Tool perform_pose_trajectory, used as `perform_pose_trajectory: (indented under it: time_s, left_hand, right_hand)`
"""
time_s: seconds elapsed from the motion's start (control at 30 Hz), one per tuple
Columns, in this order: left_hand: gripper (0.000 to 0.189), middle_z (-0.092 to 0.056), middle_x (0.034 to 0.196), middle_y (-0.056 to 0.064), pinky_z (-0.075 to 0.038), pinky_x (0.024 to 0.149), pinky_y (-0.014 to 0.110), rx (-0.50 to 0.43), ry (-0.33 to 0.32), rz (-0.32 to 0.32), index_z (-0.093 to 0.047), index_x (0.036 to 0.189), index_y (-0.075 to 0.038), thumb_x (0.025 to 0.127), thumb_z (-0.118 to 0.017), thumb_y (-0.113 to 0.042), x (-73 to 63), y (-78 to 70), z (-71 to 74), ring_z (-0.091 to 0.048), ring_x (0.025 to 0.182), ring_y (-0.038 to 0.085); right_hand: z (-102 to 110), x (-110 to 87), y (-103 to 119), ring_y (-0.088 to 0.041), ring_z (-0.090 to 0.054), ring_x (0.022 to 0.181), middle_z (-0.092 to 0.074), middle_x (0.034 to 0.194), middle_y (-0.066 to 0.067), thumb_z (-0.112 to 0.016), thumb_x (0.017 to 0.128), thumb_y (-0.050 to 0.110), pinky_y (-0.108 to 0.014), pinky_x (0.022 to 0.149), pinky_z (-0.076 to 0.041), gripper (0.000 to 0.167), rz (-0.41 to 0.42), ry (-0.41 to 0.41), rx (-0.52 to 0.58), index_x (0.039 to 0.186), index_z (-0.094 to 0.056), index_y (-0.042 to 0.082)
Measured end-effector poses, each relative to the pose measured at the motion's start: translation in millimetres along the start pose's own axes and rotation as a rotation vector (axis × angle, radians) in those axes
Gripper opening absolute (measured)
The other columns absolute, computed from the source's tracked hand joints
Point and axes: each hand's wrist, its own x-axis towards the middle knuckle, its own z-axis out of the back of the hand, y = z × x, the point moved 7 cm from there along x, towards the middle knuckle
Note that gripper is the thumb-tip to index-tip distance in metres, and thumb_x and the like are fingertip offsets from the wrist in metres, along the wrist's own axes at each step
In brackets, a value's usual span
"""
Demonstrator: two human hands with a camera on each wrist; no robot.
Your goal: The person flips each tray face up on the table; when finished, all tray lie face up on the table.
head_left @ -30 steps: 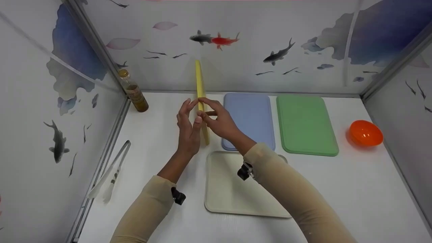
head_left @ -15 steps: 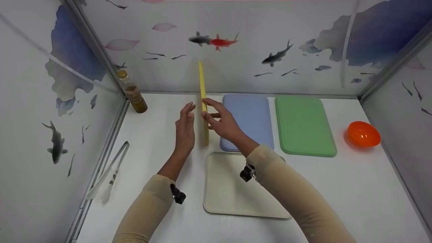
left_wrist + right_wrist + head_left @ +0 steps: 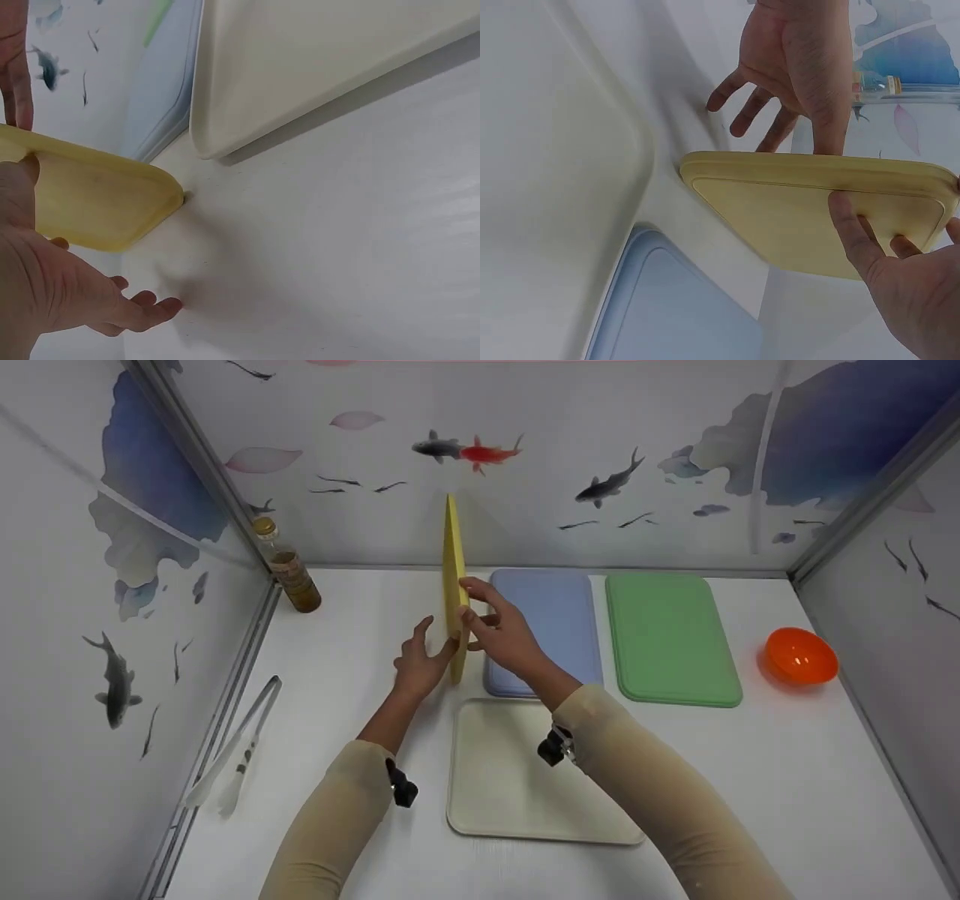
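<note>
A yellow tray (image 3: 454, 585) stands on its edge, seen nearly side-on in the head view, with its hollow face to the left. My right hand (image 3: 510, 634) holds its near edge; in the right wrist view, the thumb (image 3: 841, 206) lies against the flat underside. On the hollow side is my left hand (image 3: 421, 661). Its thumb (image 3: 28, 169) touches the tray, while the other fingers (image 3: 150, 309) spread away from it. In front of both hands lies a cream tray (image 3: 517, 810), partly covered by my right sleeve. A blue tray (image 3: 551, 622) lies just right of my right hand.
Right of the blue tray is a green tray (image 3: 671, 637), and beyond it an orange bowl (image 3: 801, 656). Tongs (image 3: 240, 742) lie along the left side. A bottle of brown liquid (image 3: 294, 577) stands in the back left corner. Printed walls (image 3: 360, 525) enclose the table.
My left hand has come away from the tray's upper edge, dropped lower and brought its thumb to the hollow face. The yellow tray has turned slightly, showing more of that face.
</note>
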Motion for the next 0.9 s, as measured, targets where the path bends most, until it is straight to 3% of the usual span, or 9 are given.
perform_pose_trajectory:
  time_s: [0.17,0.47,0.6,0.77,0.9]
  left_hand:
    - [0.102,-0.03,0.176,0.029,-0.033,0.126,0.073,0.032,0.069,0.07,-0.019,0.178,-0.028,0.099,-0.056,-0.082,4.6,7.0,-6.2,-0.026,0.159,0.059]
    - [0.114,-0.02,0.184,0.024,-0.026,0.131,0.073,-0.015,0.179,0.136,-0.005,0.179,-0.029,0.096,-0.059,-0.085,4.0,0.3,-5.1,-0.012,0.169,0.057]
    - [0.117,-0.022,0.184,0.022,-0.029,0.131,0.069,-0.061,0.21,0.155,-0.003,0.179,-0.029,0.095,-0.061,-0.086,5.7,0.8,-7.5,-0.023,0.169,0.049]
    - [0.114,-0.035,0.176,0.03,-0.035,0.13,0.063,-0.149,0.223,0.09,-0.002,0.179,-0.023,0.099,-0.065,-0.074,8.1,-5.5,-8.5,-0.042,0.161,0.044]
    - [0.112,-0.043,0.171,0.029,-0.04,0.127,0.062,-0.16,0.22,0.071,-0.005,0.178,-0.023,0.099,-0.066,-0.073,6.0,-5.1,-6.8,-0.051,0.155,0.043]
  right_hand:
    - [5.0,-1.8,-4.6,-0.051,-0.071,0.127,-0.05,0.166,-0.017,-0.066,0.113,0.028,-0.061,0.086,-0.067,0.053,0.014,-0.044,0.029,0.164,-0.052,0.026]
    - [17.4,-3.9,-13.1,-0.046,-0.069,0.128,-0.052,0.161,-0.016,-0.064,0.114,0.023,-0.053,0.082,-0.068,0.052,0.009,-0.144,0.209,0.164,-0.05,0.018]
    - [20.7,-7.3,-18.8,-0.046,-0.068,0.133,-0.055,0.159,-0.014,-0.064,0.114,0.022,-0.053,0.084,-0.068,0.05,-0.027,-0.178,0.285,0.162,-0.051,0.021]
    - [24.3,-11.1,-21.7,-0.048,-0.069,0.13,-0.055,0.158,-0.015,-0.064,0.113,0.021,-0.056,0.086,-0.067,0.049,-0.04,-0.203,0.356,0.161,-0.052,0.022]
    - [23.3,-13.1,-23.2,-0.048,-0.068,0.129,-0.053,0.16,-0.014,-0.062,0.113,0.02,-0.057,0.087,-0.067,0.049,-0.039,-0.185,0.379,0.161,-0.051,0.02]
